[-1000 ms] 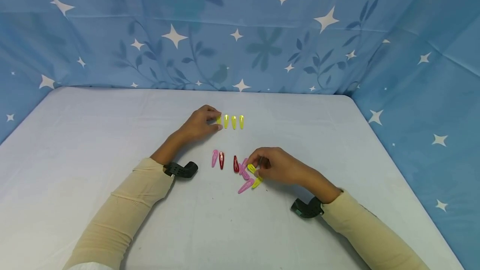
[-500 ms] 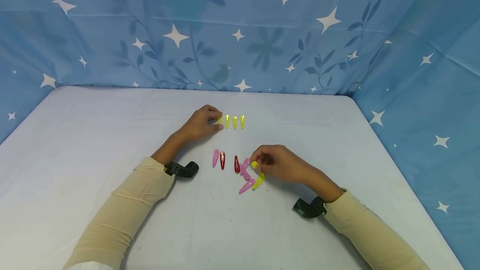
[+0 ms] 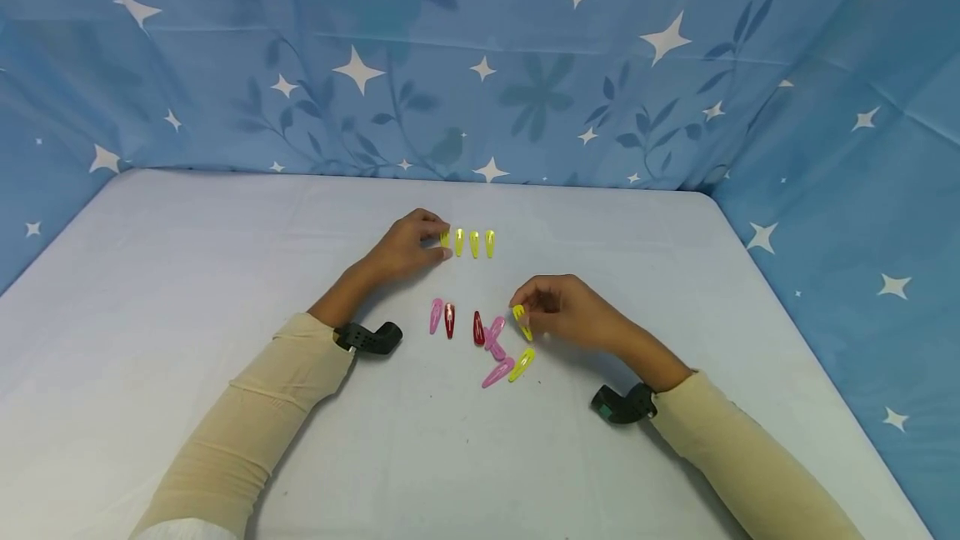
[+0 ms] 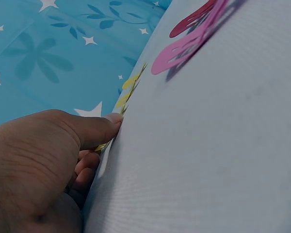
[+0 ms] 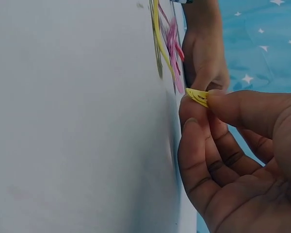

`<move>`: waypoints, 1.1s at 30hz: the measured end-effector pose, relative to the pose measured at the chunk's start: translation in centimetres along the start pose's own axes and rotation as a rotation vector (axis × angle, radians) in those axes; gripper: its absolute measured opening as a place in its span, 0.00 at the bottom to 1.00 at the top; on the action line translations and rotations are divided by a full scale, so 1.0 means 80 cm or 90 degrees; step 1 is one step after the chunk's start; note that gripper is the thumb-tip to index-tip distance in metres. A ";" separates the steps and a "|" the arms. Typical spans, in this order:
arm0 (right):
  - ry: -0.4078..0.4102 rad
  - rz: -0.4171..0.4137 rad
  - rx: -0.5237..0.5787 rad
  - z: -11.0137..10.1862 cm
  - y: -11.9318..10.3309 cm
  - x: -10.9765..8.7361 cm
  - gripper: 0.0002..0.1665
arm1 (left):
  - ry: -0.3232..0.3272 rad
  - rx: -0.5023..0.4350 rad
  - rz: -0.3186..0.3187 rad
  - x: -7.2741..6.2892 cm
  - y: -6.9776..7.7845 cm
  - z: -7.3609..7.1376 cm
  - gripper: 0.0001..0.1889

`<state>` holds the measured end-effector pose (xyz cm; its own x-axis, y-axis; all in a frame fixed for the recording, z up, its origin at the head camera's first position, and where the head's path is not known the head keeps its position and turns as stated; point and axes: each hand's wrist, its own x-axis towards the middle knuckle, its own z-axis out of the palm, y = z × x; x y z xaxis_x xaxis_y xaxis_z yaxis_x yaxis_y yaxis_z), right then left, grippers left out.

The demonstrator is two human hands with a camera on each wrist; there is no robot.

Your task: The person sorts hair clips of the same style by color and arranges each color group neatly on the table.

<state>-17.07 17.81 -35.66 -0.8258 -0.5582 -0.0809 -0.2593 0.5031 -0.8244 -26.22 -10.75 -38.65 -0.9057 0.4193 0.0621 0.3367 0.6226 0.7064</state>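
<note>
Our right hand (image 3: 570, 308) pinches a yellow clip (image 5: 196, 95) at its fingertips (image 5: 217, 103); our left hand (image 3: 408, 247) holds another clip (image 3: 445, 238) nearer the surface's (image 3: 615, 232) far edge.

Yellow, pink, red clips (image 3: 521, 365), blue star-patterned curtain (image 3: 450, 23)

leftmost yellow clip (image 3: 446, 238) partly hidden, right sleeve (image 3: 750, 458) cut off

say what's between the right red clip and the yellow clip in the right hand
In the head view: pink clips beside the red clip, then bare table before the yellow clip.
</note>
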 end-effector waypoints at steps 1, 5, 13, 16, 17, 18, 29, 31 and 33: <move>0.005 0.000 0.002 -0.001 0.001 0.002 0.11 | 0.000 0.002 0.000 0.000 0.000 0.000 0.27; 0.018 0.004 0.004 -0.005 0.003 0.010 0.10 | -0.001 0.007 -0.004 -0.001 0.002 -0.001 0.27; 0.060 0.001 0.021 -0.017 0.009 0.024 0.08 | 0.001 0.004 -0.010 -0.001 0.004 -0.001 0.27; 0.071 0.013 0.028 -0.021 0.012 0.030 0.08 | 0.002 0.005 -0.007 -0.001 0.003 0.000 0.27; 0.073 0.016 0.029 -0.022 0.013 0.032 0.08 | 0.002 0.007 -0.004 0.000 0.003 0.000 0.27; 0.075 0.020 0.030 -0.023 0.013 0.034 0.09 | 0.002 0.009 -0.002 0.000 0.003 0.000 0.27; 0.084 0.015 0.046 -0.029 0.015 0.061 0.09 | -0.001 0.002 -0.002 0.000 -0.002 -0.001 0.27; 0.085 0.011 0.043 -0.029 0.015 0.066 0.09 | -0.003 0.001 0.000 0.001 -0.001 -0.001 0.27; 0.090 0.013 0.036 -0.030 0.016 0.072 0.08 | -0.003 0.001 0.002 0.001 0.000 -0.001 0.27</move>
<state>-23.33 16.83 -35.81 -0.8936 -0.4483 -0.0219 -0.2164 0.4732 -0.8540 -26.31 -10.80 -38.61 -0.9036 0.4240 0.0608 0.3394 0.6223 0.7054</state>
